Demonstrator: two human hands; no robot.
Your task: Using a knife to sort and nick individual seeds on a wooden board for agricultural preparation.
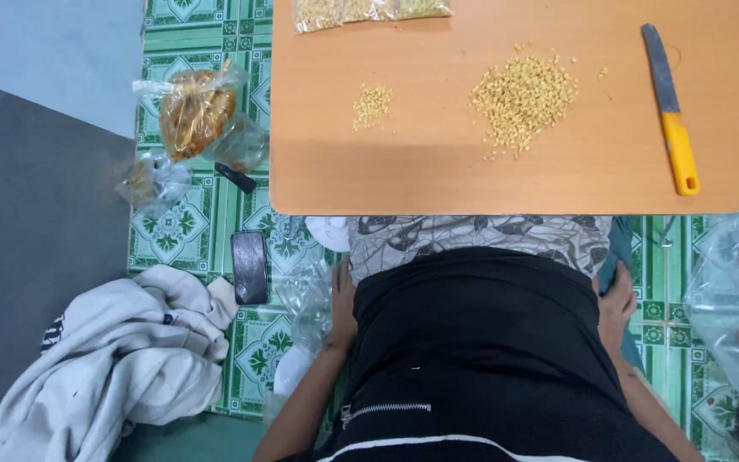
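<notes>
Hands are resting away from the work: the left hand (343, 304) is lying flat on the thigh at eight o'clock, fingers loosely extended and holding nothing; the right hand (616, 301), at four o'clock, is doing likewise. On the wooden board (438, 171), a large seed pile (522, 96) is sitting at one o'clock, a small seed pile (373, 106) at eleven, suggesting sorting barely begun. A yellow-handled knife (671, 109) is lying untouched at two o'clock.

Both hands' fingers hidden beside torso; seed bags (372, 10) cut by top edge; clear bag (733, 299) cut right.
</notes>
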